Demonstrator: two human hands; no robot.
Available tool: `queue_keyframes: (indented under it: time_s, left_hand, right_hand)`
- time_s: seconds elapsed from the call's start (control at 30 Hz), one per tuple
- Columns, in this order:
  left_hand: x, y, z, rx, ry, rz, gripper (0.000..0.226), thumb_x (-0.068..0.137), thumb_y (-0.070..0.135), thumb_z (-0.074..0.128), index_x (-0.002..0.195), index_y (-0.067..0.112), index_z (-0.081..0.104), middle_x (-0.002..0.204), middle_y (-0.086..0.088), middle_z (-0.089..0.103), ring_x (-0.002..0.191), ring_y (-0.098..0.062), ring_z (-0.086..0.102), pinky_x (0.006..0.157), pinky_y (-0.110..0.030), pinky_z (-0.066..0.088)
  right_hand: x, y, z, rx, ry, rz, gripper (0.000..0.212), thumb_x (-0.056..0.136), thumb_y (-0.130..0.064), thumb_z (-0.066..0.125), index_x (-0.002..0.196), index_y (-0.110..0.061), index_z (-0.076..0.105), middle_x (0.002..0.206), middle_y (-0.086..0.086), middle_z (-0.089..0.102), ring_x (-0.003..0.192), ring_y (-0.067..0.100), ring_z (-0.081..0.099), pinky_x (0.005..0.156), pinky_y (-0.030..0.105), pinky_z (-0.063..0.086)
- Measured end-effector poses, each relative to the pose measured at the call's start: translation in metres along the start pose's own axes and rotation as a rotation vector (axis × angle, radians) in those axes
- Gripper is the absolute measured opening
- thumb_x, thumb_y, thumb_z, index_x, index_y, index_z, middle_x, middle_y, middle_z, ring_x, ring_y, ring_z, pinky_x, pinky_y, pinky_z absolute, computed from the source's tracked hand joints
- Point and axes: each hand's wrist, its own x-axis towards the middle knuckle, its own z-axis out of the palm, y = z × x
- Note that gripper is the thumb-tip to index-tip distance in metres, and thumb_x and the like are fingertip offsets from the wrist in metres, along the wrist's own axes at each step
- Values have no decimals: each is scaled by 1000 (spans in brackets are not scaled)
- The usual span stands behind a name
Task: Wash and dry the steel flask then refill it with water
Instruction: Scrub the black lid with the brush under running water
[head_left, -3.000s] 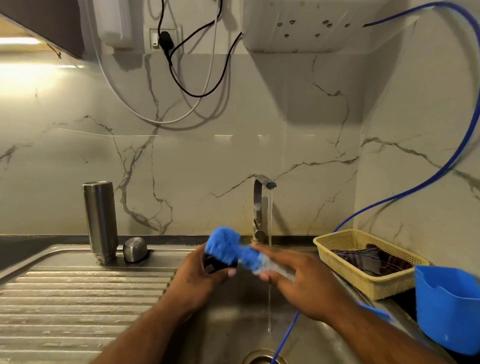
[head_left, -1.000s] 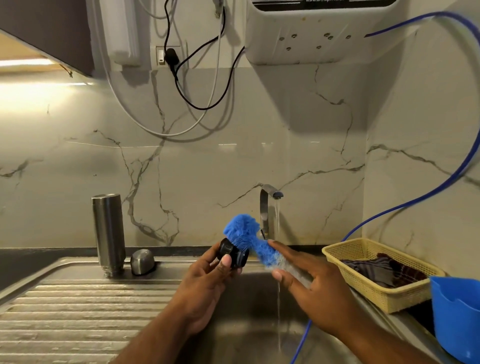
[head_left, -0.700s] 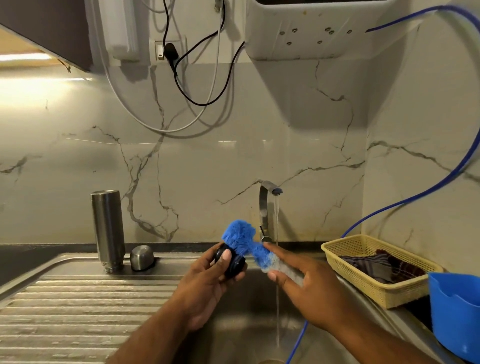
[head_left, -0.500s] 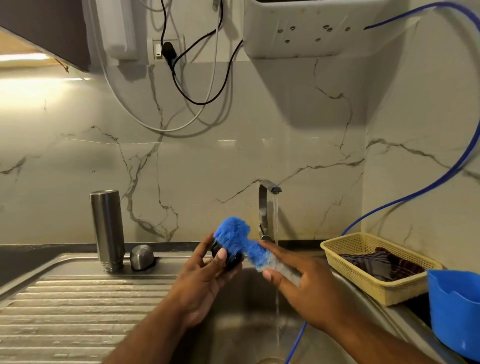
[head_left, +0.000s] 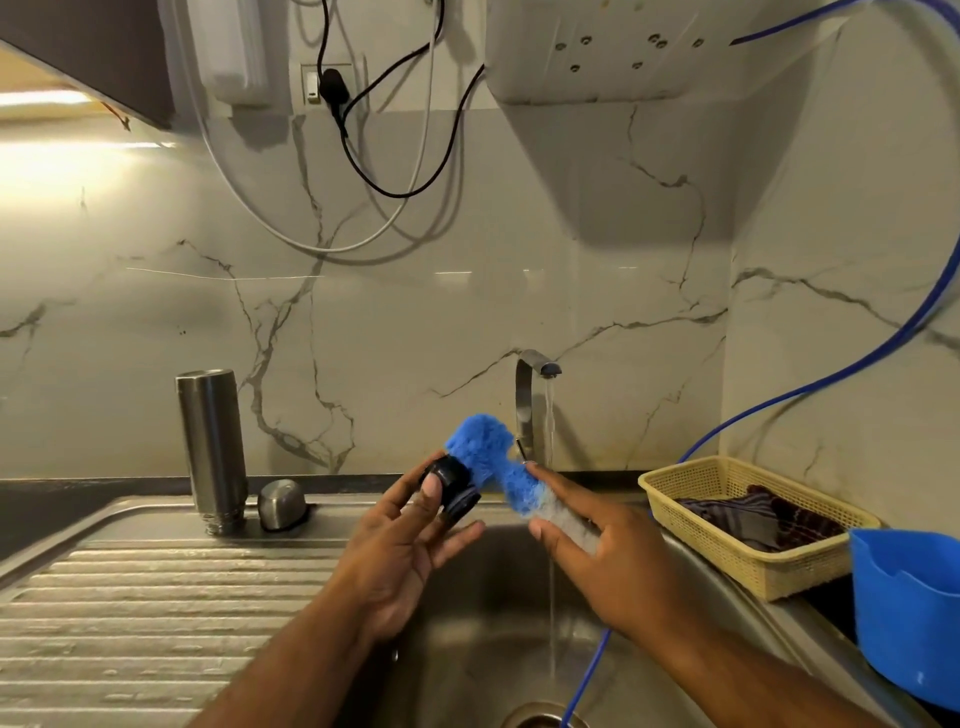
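Note:
The steel flask (head_left: 212, 449) stands upside down at the back of the draining board, with its rounded steel cap (head_left: 281, 504) lying beside it. Over the sink my left hand (head_left: 402, 545) pinches a small black stopper (head_left: 451, 484) between thumb and fingers. My right hand (head_left: 605, 556) grips the handle of a blue bottle brush (head_left: 491, 462), whose fluffy head presses against the stopper. The tap (head_left: 532, 400) behind the brush runs a thin stream of water into the sink.
A ribbed steel draining board (head_left: 156, 613) lies at the left of the sink basin (head_left: 488, 639). A yellow basket (head_left: 737, 540) holding a dark cloth sits at the right, with a blue plastic jug (head_left: 909, 613) in front of it. A blue hose (head_left: 831, 384) hangs down into the drain.
The brush head has shifted slightly against the black stopper as my hands work it. The view has tilted a little. Flask and cap have not moved.

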Motion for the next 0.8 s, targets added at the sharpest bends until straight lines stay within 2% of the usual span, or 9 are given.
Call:
queue_keyframes:
  time_s: [0.13, 0.2, 0.37, 0.43, 0.5, 0.57, 0.63, 0.73, 0.8]
  left_hand:
    - [0, -3, 2, -33, -20, -31, 49, 87, 12, 60, 133, -3, 57, 129, -24, 66, 115, -35, 68, 88, -45, 61]
    - [-1, -4, 4, -34, -32, -20, 50, 86, 16, 62, 132, -5, 57, 129, -23, 66, 118, -35, 67, 93, -47, 58]
    - [1, -2, 1, 29, -7, 19, 53, 81, 12, 69, 132, 2, 59, 130, -21, 66, 118, -32, 67, 90, -42, 61]
    - [2, -2, -2, 54, 7, 18, 53, 81, 14, 70, 133, 6, 60, 129, -20, 67, 117, -34, 68, 90, -48, 60]
    - [2, -3, -3, 71, 9, -1, 52, 82, 13, 68, 133, 8, 60, 127, -19, 69, 116, -34, 68, 91, -51, 59]
    - [1, -3, -1, 36, -9, -32, 49, 85, 12, 64, 132, 2, 59, 127, -21, 68, 116, -33, 68, 93, -46, 59]
    - [-1, -5, 2, 14, -39, -51, 48, 85, 14, 63, 130, -4, 59, 127, -23, 68, 118, -32, 67, 93, -41, 59]
    - [-3, -5, 3, 41, -36, -38, 47, 81, 13, 67, 126, -1, 61, 124, -22, 69, 115, -31, 69, 88, -37, 61]
    - [-2, -5, 2, 60, -26, -16, 47, 79, 14, 68, 124, 2, 64, 121, -19, 71, 113, -31, 68, 89, -38, 61]
  right_hand:
    - [-2, 1, 1, -7, -28, -31, 54, 95, -40, 67, 139, -60, 44, 125, -35, 56, 112, -23, 51, 82, -1, 42]
    - [-1, 2, 0, 9, -25, -22, 55, 95, -39, 68, 141, -57, 45, 127, -30, 60, 111, -23, 52, 82, -1, 42]
    - [-2, 2, 4, -4, -46, -34, 55, 95, -39, 68, 142, -56, 46, 125, -31, 57, 107, -29, 47, 78, -4, 39]
    - [-1, 3, 3, 23, -15, -14, 54, 95, -37, 69, 141, -56, 46, 128, -23, 62, 107, -27, 50, 77, -3, 41]
    - [-2, 4, 2, 5, -14, -29, 54, 95, -39, 68, 141, -56, 46, 129, -25, 61, 109, -22, 53, 79, -2, 42]
    - [-2, 3, 3, -35, -33, -58, 54, 95, -43, 66, 141, -60, 45, 127, -32, 57, 112, -21, 52, 82, -2, 42]
    - [-1, 3, 3, -24, -22, -42, 54, 95, -45, 66, 141, -62, 43, 125, -32, 57, 110, -22, 52, 83, 0, 45]
    - [-2, 3, 4, -69, -49, -58, 55, 95, -48, 64, 141, -64, 40, 126, -40, 50, 110, -25, 49, 86, -2, 42]
    - [-1, 4, 4, -50, -42, -37, 55, 95, -47, 65, 142, -63, 41, 127, -35, 54, 108, -24, 50, 81, -3, 41]
